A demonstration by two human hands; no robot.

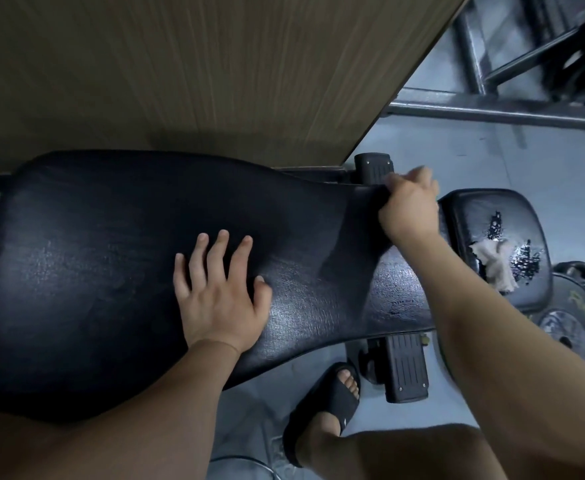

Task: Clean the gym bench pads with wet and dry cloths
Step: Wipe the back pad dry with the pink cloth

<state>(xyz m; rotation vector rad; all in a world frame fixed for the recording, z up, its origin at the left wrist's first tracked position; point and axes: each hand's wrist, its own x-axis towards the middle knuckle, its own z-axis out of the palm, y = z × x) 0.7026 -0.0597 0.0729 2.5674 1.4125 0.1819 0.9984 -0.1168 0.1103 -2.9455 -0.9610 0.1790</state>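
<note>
The long black back pad [93,271] lies across the view, wide at the left and narrow at the right. My left hand [220,296] rests flat on its middle with the fingers spread and holds nothing. My right hand [410,206] is closed at the far corner of the narrow end, on what looks like a dark cloth [384,197] bunched against the pad. A damp streak runs across the pad just left of that hand. The smaller seat pad [471,216] at the right is worn, has wet patches, and carries a crumpled pale cloth [495,265].
A wooden panel [180,71] stands close behind the bench. Black foot pedals [405,365] stick out beneath the narrow end, beside my sandalled foot [329,403]. A steel machine frame [498,109] crosses the grey floor at the upper right. Weight plates [568,327] lie at the right edge.
</note>
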